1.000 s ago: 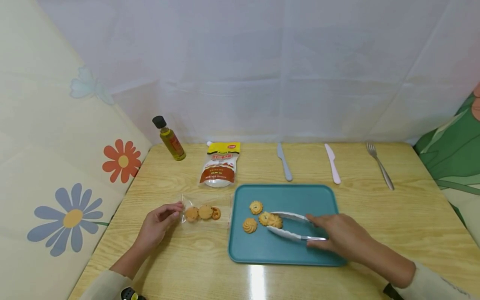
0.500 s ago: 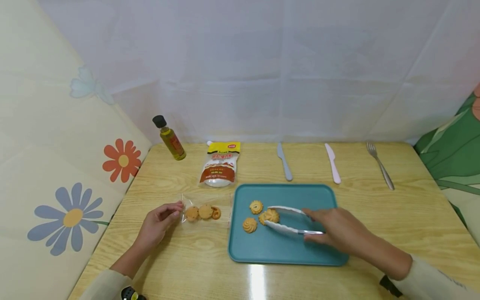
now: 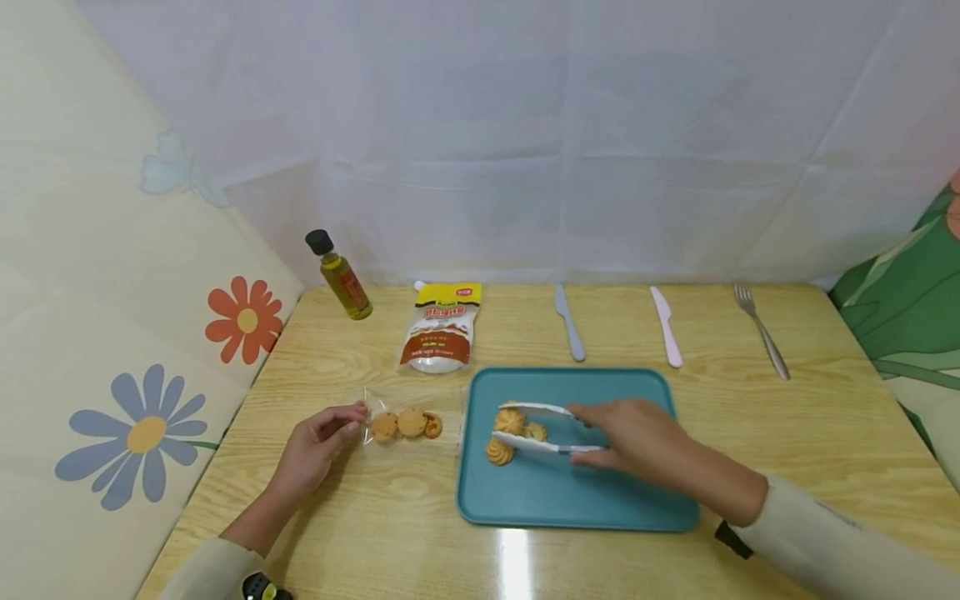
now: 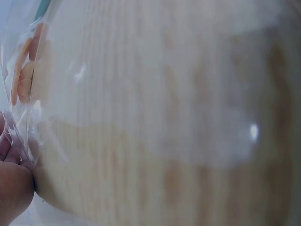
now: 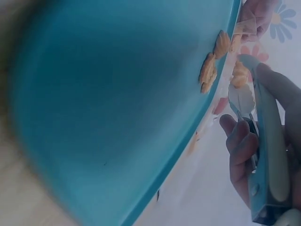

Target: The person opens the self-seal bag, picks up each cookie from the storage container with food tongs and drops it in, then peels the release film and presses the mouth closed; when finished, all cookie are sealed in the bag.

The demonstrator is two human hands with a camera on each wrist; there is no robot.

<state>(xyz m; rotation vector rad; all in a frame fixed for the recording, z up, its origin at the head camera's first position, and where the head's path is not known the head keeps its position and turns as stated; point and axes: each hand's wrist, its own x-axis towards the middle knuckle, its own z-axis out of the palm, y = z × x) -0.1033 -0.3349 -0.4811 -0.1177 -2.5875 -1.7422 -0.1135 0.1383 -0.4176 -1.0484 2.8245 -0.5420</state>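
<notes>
In the head view my left hand pinches the left end of a clear plastic bag lying on the table. Inside that bag are several round cookies. My right hand grips a pair of tongs over the left part of a teal tray. Between the tong tips sits a swirled cookie, raised above the tray in the right wrist view. Below it on the tray lie a spiral cookie and another cookie; a further one is mostly hidden behind the held cookie.
Behind the bag lies a yellow and brown pouch, with an oil bottle standing to its left. A grey knife, a pink knife and a fork lie beyond the tray.
The tongs have moved left with a cookie between their tips, lifting it off the cookie beneath. My left hand and the bag stay put.
</notes>
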